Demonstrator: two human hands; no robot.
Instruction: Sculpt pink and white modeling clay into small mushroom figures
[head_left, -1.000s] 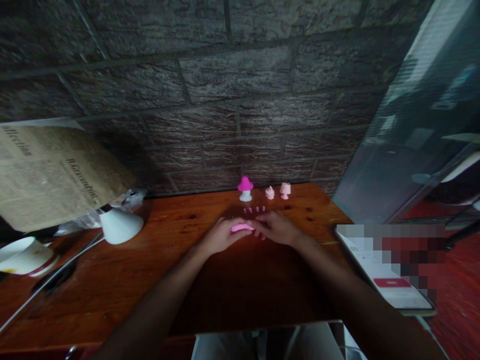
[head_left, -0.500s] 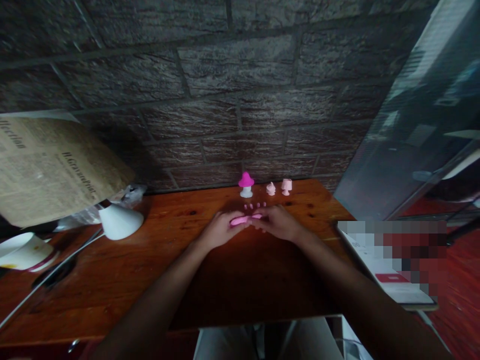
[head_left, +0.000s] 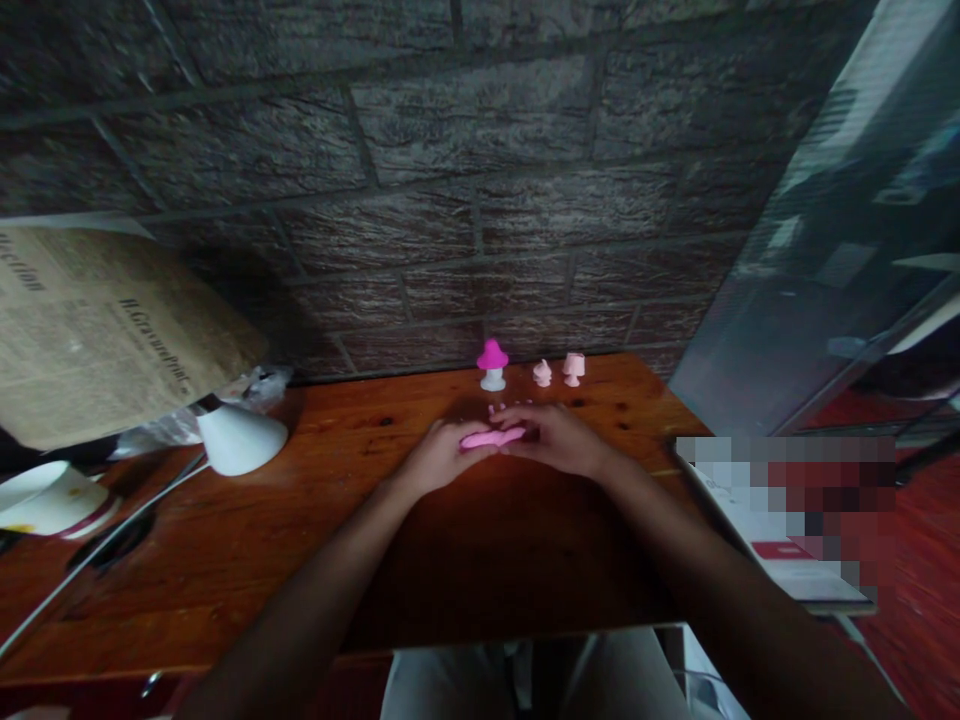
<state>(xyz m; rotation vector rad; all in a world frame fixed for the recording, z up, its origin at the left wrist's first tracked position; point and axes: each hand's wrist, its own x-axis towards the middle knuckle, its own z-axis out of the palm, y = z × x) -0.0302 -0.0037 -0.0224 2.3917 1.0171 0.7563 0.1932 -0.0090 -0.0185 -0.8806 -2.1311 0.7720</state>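
Note:
Both my hands meet over the middle of a reddish wooden table [head_left: 450, 560]. My left hand [head_left: 439, 458] and my right hand [head_left: 559, 440] pinch the two ends of a long pink roll of clay [head_left: 491, 438], held just above the tabletop. Small pink bits [head_left: 499, 408] lie right behind the fingers. Further back, near the wall, stand a bright pink mushroom figure [head_left: 492, 364] on a white stem and two pale pink little figures [head_left: 541, 374] [head_left: 574, 368].
A stone-pattern wall [head_left: 465, 200] rises behind the table. At the left lie a white cone-shaped lamp head [head_left: 238, 440] with its thin arm, a newspaper sheet [head_left: 97, 330], crumpled plastic [head_left: 255, 385] and a white bowl [head_left: 41, 500]. A booklet [head_left: 780, 560] lies at the right edge.
The pink roll has grown longer between my fingers, and both hands have shifted slightly toward the wall. The view has tilted a little.

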